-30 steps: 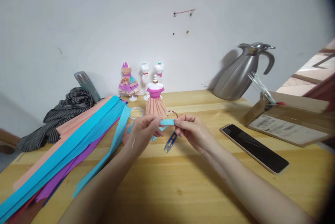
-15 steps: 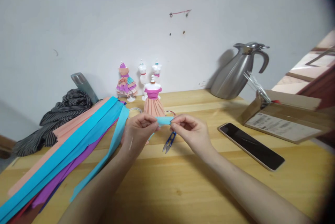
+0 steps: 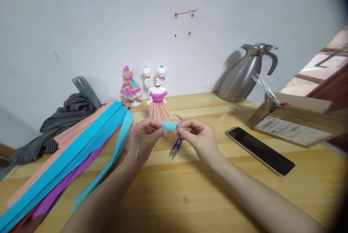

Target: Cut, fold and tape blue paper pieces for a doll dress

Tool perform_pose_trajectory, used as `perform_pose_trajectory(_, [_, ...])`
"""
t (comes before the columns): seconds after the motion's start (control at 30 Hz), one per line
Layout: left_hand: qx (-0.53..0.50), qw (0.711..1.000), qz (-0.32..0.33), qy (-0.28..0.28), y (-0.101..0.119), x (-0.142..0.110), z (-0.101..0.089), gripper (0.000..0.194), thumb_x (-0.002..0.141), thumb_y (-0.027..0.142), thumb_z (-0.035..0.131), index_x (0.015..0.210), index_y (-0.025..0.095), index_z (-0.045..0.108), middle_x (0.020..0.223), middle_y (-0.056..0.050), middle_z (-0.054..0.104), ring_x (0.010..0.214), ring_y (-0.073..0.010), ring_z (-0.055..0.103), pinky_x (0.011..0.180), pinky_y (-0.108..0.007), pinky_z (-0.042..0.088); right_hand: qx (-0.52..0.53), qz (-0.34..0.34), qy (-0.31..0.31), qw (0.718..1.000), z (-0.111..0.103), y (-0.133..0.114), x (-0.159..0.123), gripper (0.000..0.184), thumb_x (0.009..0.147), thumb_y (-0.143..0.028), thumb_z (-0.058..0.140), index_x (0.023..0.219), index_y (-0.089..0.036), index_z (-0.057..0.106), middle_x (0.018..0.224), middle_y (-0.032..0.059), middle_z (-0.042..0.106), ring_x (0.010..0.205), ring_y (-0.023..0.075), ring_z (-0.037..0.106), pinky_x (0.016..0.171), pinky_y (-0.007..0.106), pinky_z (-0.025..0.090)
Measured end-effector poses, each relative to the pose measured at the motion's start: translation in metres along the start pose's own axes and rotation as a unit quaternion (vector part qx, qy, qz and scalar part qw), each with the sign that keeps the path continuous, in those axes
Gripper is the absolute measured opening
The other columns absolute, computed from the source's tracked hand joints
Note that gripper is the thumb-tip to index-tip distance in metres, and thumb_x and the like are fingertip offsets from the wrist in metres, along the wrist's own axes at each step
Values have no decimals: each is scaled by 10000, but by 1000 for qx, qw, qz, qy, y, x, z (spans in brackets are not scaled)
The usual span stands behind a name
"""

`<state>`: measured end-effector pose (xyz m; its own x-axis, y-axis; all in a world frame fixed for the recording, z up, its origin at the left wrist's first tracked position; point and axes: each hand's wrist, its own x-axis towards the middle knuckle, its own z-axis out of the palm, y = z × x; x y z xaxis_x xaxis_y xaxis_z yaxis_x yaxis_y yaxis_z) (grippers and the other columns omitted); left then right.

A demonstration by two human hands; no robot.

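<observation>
Pinched betw. fingertips of L hand [image 3: 146, 133] and R hand [image 3: 199, 138]: 1 lt-blue strip [image 3: 170, 126], approx. above middle of wooden table [image 3: 168, 189]. Nr R hand, 1 snips [image 3: 174, 149]. Twd back edge, 4 dress forms [image 3: 158, 97]; at back right corner, 1 steel jug [image 3: 240, 78]. Twd right edge, 1 phone [image 3: 261, 151]. Behind back edge, white wall [image 3: 108, 15].

Narrow lt. blue strip [image 3: 170, 126], approx. horiz., mid-view

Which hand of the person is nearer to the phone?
Right. The right hand is apart from the phone, on its left side; the left hand is farther to the left.
</observation>
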<state>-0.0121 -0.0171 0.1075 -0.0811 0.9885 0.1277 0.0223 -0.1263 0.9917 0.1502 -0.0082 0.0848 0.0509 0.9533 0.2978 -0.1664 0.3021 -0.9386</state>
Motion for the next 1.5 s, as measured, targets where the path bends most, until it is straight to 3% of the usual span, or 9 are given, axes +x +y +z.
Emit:
perform_pose_trajectory(0.27, [-38,999,4,4,1,1,4,82,593,166,721,643,161,656,535,19,685,524,-114,648,551,-204,504,17,18,15,1000,2,-1,0,119,602,-224,755,627,-169,652,503,-6,636,455,118,601,463,225,490])
perform_pose_trajectory(0.4, [-18,999,45,-4,-5,2,1,92,634,186,722,723,169,733,574,6,700,543,-116,645,576,-221,521,22,16,20,999,2,1,0,142,588,-232,770,637,-170,652,517,-8,638,459,120,609,469,226,498])
perform_pose_trajectory(0.73, [137,974,177,26,-21,1,-5,129,766,221,662,837,222,770,751,-18,732,660,-145,656,628,-257,525,-26,-82,48,995,3,7,-5,93,677,-218,731,712,-181,653,561,-13,632,516,135,627,527,261,528])
perform_pose_trajectory(0.9, [167,966,196,31,-17,0,-4,125,774,213,646,817,220,763,727,-14,722,649,-141,644,628,-252,510,-49,-131,35,990,0,10,-6,34,741,-195,687,774,-191,686,691,13,682,569,140,651,566,278,544])
perform_pose_trajectory(1.07, [205,953,219,32,-13,-3,-3,133,801,210,612,799,215,745,745,-17,727,677,-146,648,662,-259,501,-129,-184,15,974,-2,11,-8,99,819,-190,620,853,-217,709,756,28,687,653,164,664,640,323,557])
perform_pose_trajectory(1.3, [251,938,234,56,-15,-7,-1,149,825,227,590,814,230,739,821,-29,744,776,-163,668,727,-269,498,-195,-227,28,954,-3,14,-7,113,838,-177,595,869,-211,698,789,41,698,691,173,672,647,326,554])
perform_pose_trajectory(1.5, [243,934,255,60,-18,-6,-1,159,830,254,609,897,240,752,801,-15,747,721,-149,659,709,-261,496,-202,-252,27,946,-4,15,-6,121,840,-145,595,876,-212,689,809,39,699,678,165,669,639,313,544])
